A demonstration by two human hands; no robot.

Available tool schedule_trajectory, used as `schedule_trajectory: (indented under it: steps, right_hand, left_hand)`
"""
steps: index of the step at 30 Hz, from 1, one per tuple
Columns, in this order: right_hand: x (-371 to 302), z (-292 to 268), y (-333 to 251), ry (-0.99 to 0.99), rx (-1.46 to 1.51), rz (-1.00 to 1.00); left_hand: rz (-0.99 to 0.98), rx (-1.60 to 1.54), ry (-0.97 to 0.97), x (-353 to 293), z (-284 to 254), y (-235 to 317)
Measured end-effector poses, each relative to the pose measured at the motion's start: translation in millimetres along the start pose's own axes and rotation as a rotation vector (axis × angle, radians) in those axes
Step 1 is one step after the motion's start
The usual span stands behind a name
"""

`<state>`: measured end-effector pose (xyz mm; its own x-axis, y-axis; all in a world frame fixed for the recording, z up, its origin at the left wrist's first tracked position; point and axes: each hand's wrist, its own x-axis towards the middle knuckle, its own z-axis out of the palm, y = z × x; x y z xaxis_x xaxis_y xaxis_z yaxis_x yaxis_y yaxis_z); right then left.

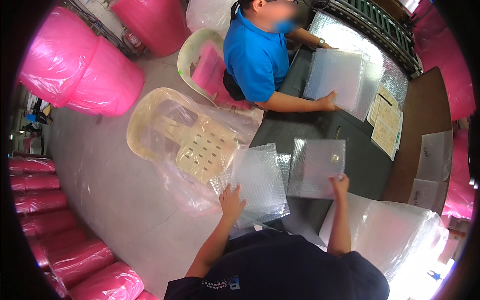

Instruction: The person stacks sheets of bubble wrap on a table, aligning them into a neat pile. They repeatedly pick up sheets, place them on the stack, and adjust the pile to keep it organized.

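Two hands [285,192] on bubble wrap [260,182], co-worker [260,55] opposite

two people at a dark worktable, bubble wrap sheets being handled.

the left hand [231,200] is laid flat on a stack of clear bubble wrap sheets [260,182] at the table's [360,165] near edge. the right hand [340,182] is pinched on the lower edge of a silvery bubble pouch [317,167], lying just beside the stack and overlapping it slightly. across the table, a similar sheet pile [337,77] is gripped by a co-worker's hand [327,101]. a cream plastic chair [185,137], draped in clear film, is seen left of the table; pink wrapped rolls [80,70] are stacked beyond.
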<state>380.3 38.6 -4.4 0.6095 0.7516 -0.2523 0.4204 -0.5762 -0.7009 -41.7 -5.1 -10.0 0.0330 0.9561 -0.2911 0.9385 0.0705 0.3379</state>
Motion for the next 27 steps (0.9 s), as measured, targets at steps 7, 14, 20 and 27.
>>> schedule_trajectory:
  steps: [7, 14, 20, 27]
  right_hand:
    - [-39.2, -115.6, -130.2, -0.158, 0.097, -0.081]
    - [-95.7, 79.3, -66.1, -0.136, -0.023, -0.126]
    - [-107.8, 167.3, -33.7, -0.467, 0.012, -0.077]
    - [-110.8, 110.5, -74.1, -0.848, 0.375, 0.121]
  left_hand:
    - [0.027, -0.111, -0.016, -19.7, 4.6, -7.5]
    - [-0.250, -0.288, 0.522, -2.0, 9.3, -22.8]
    - [-0.394, -1.203, 0.440, 19.9, 30.7, -32.6]
    - [-0.239, -1.362, -0.124, -9.5, -33.1, -21.0]
